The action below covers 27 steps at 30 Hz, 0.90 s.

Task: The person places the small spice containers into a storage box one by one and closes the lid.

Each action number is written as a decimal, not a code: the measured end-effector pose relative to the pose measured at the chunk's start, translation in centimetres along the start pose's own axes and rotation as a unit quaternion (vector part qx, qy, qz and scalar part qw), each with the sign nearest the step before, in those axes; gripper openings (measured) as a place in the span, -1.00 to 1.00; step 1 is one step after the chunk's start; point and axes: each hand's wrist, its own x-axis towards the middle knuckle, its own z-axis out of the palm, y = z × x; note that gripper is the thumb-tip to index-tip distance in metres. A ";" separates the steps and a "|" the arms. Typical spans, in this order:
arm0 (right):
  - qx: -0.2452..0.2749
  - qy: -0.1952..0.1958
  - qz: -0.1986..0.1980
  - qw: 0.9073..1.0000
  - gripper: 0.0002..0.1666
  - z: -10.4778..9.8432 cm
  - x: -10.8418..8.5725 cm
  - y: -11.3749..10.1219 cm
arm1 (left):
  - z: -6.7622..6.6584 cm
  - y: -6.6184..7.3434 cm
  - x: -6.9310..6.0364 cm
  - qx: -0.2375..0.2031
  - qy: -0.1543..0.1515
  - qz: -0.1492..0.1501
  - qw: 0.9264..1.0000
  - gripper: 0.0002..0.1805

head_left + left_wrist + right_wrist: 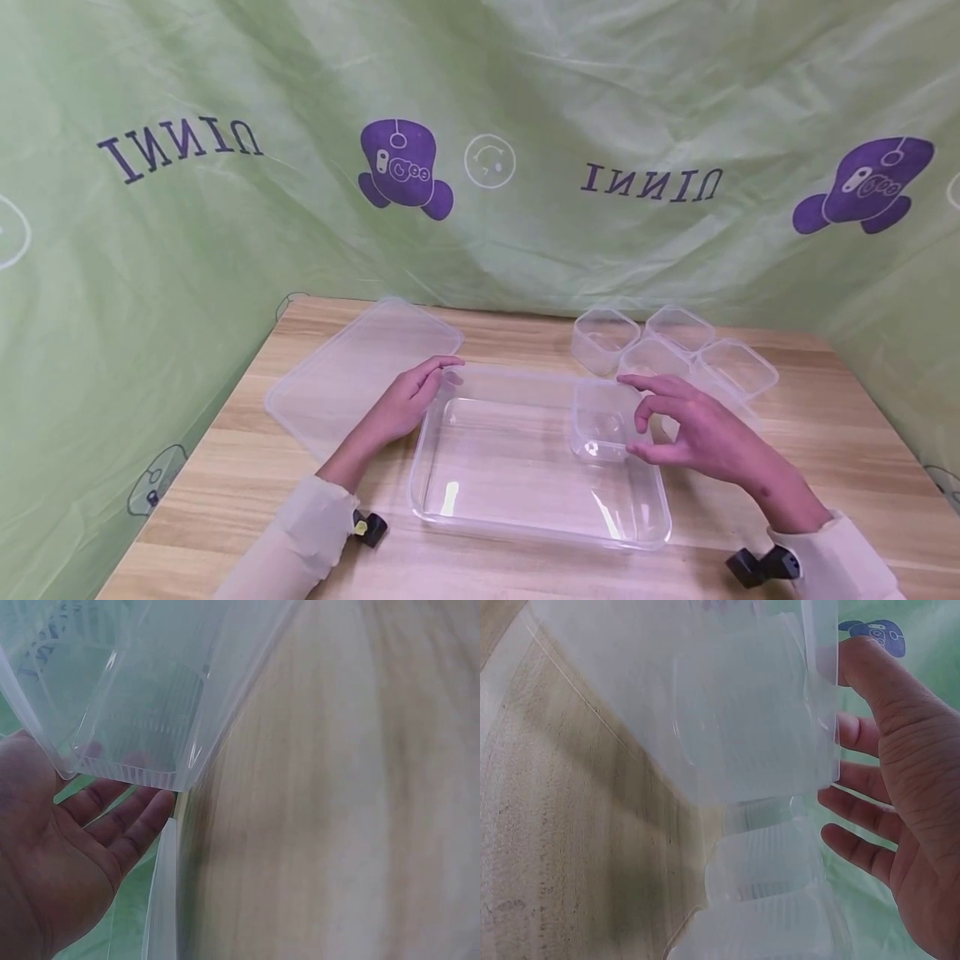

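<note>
A large clear plastic container (517,533) stands on the table in front of me. My left hand (411,398) holds its far left corner; in the left wrist view the fingers (142,825) lie along its outside, the thumb mostly hidden. Inside the far right corner sits a small clear plastic box (588,446), seen through the wall in the right wrist view (735,712). My right hand (701,429) is over the right rim beside that box, thumb and fingers apart and loosely bent. Whether its fingertips touch the box, I cannot tell.
A flat translucent lid (337,375) lies at the left, partly behind my left hand. Several small clear boxes (600,362) stand grouped at the back right of the wooden table (832,425). A green printed curtain (525,242) hangs behind the table.
</note>
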 end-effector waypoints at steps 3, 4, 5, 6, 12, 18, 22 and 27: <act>-0.003 -0.001 -0.003 1.000 -0.53 0.0 0.0 0.0 | 0.0 -0.1 0.0 0.000 -0.001 0.000 1.000 -0.60; -0.005 -0.002 -0.003 1.000 -0.53 0.1 0.0 0.0 | 0.0 -0.1 0.0 0.000 0.000 -0.001 1.000 -0.60; -0.006 -0.003 -0.004 1.000 -0.54 0.1 0.0 0.0 | 0.0 -0.1 0.0 0.000 0.000 -0.001 1.000 -0.60; -0.011 -0.003 -0.005 1.000 -0.55 0.1 0.0 0.0 | 0.0 -0.1 0.0 0.001 0.000 0.000 1.000 -0.60; -0.038 0.003 -0.012 0.999 -0.58 0.1 -0.1 0.0 | 0.0 0.0 0.1 0.007 0.002 0.003 1.000 -0.60; -0.045 0.007 -0.027 0.999 -0.61 0.2 0.1 0.1 | 0.0 0.1 0.1 0.006 -0.002 0.004 1.000 -0.60; -0.042 0.005 -0.026 0.999 -0.60 0.2 0.1 0.1 | -0.1 0.2 0.2 0.006 -0.001 0.008 1.000 -0.60; -0.042 0.002 -0.026 0.999 -0.59 0.3 0.0 0.2 | -0.2 0.2 0.2 0.005 -0.003 0.005 1.000 -0.60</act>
